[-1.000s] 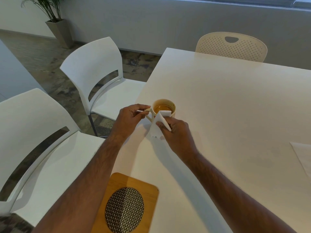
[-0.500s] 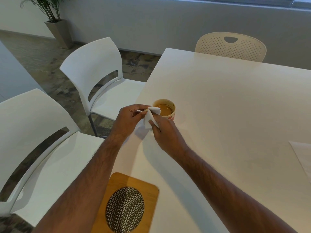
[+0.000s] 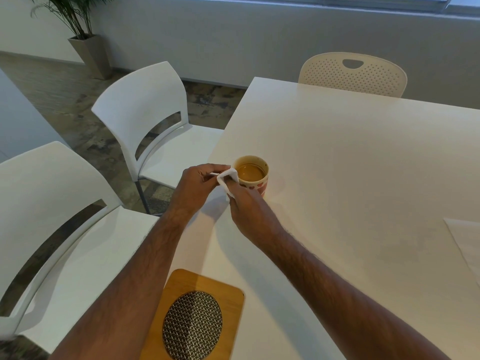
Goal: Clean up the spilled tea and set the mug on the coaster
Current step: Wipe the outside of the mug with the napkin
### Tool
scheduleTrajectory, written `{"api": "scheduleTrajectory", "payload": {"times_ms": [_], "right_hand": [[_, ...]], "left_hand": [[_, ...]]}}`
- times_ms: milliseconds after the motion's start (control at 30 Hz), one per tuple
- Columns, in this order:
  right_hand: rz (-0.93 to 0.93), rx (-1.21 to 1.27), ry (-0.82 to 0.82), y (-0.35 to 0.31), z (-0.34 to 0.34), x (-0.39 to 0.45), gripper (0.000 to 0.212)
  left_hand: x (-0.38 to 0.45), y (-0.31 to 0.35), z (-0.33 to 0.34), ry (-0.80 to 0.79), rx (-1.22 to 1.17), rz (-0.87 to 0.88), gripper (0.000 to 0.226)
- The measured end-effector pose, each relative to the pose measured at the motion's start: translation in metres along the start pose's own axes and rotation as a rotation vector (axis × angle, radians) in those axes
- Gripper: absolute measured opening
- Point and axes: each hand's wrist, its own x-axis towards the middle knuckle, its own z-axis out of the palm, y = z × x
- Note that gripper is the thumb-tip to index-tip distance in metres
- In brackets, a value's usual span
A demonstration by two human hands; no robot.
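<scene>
Steadying the cream heart-patterned ceramic mug (image 3: 253, 178) of tea with left hand (image 3: 197, 187) curled, apparently on its hidden handle, right hand (image 3: 245, 207) pinching a white paper napkin (image 3: 228, 179) against its left side, likely wiping drips before the near wooden mesh-centred coaster (image 3: 193, 315).

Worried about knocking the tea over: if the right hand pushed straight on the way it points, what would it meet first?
The right hand would likely press its napkin into the mug.

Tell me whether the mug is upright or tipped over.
Upright. The mug stands on its base on the table, round rim facing up, with brown tea level inside it.
</scene>
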Motion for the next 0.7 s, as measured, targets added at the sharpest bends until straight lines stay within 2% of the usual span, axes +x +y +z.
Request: {"api": "scheduleTrajectory", "payload": {"times_ms": [67, 167, 233, 300, 367, 500, 567, 700], "right_hand": [[0.03, 0.006, -0.108, 0.005, -0.001, -0.005, 0.038], [0.097, 0.131, -0.152, 0.011, -0.006, -0.015, 0.015], [0.123, 0.215, -0.234, 0.019, -0.017, -0.024, 0.018], [0.132, 0.2, -0.203, 0.027, -0.038, -0.031, 0.018], [0.148, 0.3, -0.156, 0.041, -0.062, -0.035, 0.021], [0.253, 0.358, 0.082, 0.08, -0.103, -0.029, 0.015], [0.265, 0.281, 0.169, 0.092, -0.12, -0.024, 0.013], [0.273, 0.042, 0.184, 0.097, -0.142, -0.014, 0.008]], "left_hand": [[-0.001, 0.0, 0.001, 0.007, 0.015, -0.021, 0.04], [-0.001, -0.001, 0.002, 0.046, 0.051, -0.013, 0.03], [0.0, -0.002, 0.002, 0.053, 0.045, -0.012, 0.028], [0.0, -0.003, 0.001, 0.051, 0.03, -0.016, 0.028], [-0.001, -0.003, 0.001, 0.046, 0.013, -0.011, 0.028], [0.0, -0.003, 0.002, 0.067, 0.024, 0.004, 0.028], [0.001, -0.003, 0.002, 0.065, 0.042, 0.011, 0.03], [0.001, 0.0, 0.001, 0.055, 0.059, 0.006, 0.032]]}}
